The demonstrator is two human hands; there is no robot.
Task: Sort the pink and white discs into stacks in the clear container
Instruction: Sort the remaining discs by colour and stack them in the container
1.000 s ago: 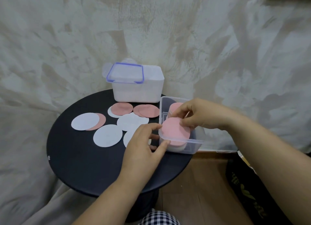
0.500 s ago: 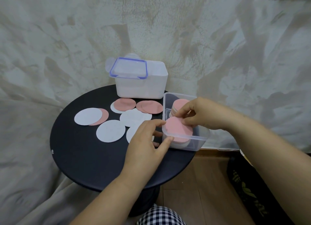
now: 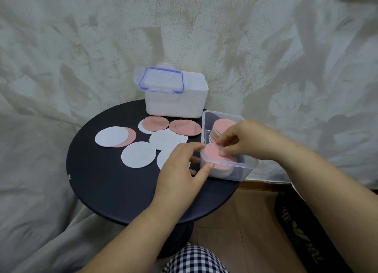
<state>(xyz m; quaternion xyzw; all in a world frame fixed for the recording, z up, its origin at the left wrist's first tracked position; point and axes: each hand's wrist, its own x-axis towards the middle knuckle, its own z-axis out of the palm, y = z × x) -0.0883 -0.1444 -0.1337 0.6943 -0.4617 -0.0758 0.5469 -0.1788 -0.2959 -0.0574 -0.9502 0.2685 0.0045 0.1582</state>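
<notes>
Flatly, pink disc (image 3: 212, 155) tops near stack (image 3: 222, 170) in container (image 3: 246, 166), pinched by right hand (image 3: 243, 139); left hand (image 3: 178, 170), fingers (image 3: 196, 148) loose, touches container corner; round black surface (image 3: 114, 186)

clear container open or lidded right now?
Open. The clear container has no lid on; the right hand reaches in, pinching the near stack's top pink disc.

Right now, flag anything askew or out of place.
The pink disc that the right hand holds lies on a stack that looks white, in the container. The lid sits askew on the white box.
</notes>
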